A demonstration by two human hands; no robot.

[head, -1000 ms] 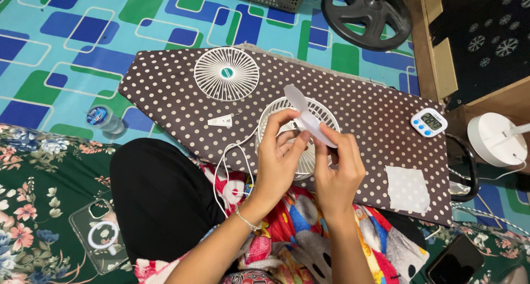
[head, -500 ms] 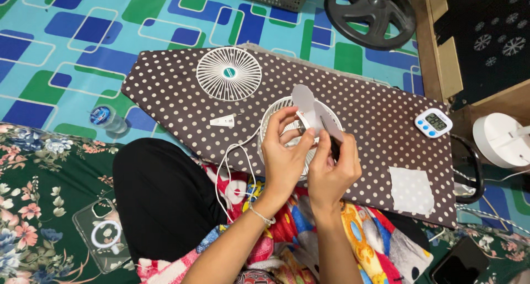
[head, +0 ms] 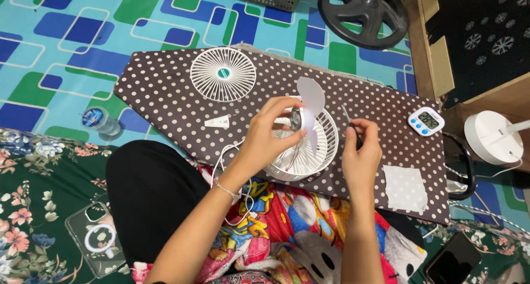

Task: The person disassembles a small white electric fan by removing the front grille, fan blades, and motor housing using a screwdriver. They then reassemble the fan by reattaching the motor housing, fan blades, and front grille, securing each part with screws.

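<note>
From the head camera, the left hand (head: 271, 135) curls its fingers around the hub of a translucent fan blade (head: 310, 110), lifted just above the white fan housing (head: 309, 146) that lies on the dotted ironing board (head: 165, 90). The right hand (head: 361, 154) is closed on a thin dark tool (head: 348, 121), beside the housing. The detached round grille (head: 223, 74) lies farther up the board, and a small digital timer (head: 425, 121) sits near the right edge.
</note>
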